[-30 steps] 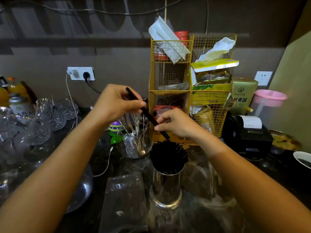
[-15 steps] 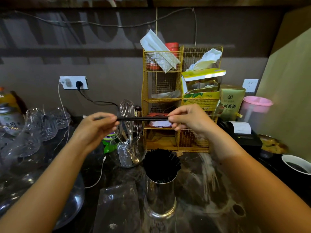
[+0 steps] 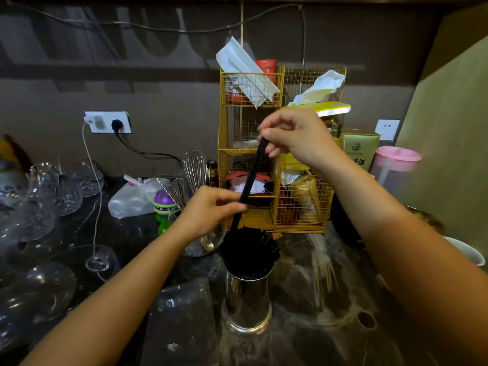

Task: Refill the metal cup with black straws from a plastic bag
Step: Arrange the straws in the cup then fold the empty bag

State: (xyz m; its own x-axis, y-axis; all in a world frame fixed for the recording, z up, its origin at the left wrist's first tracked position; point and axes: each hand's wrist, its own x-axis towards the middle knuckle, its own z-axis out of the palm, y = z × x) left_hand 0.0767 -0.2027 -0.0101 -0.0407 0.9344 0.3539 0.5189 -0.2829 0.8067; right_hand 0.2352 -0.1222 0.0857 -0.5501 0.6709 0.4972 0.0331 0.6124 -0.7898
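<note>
A shiny metal cup stands on the dark counter, packed with black straws that fan out at its rim. I hold a thin bunch of black straws steeply tilted, its lower end touching the fanned straws in the cup. My right hand pinches the bunch at its top end. My left hand pinches it lower down, just above the cup. A flat clear plastic bag lies on the counter left of the cup.
A yellow wire rack full of packets stands behind the cup. A glass jar with a whisk and spoons sits behind my left hand. Several upturned glasses crowd the left. A pink-lidded jug and a white bowl are on the right.
The bunch was held level between both hands half a second ago. Now my right hand has risen and my left has dropped, so the straws point steeply down into the cup.
</note>
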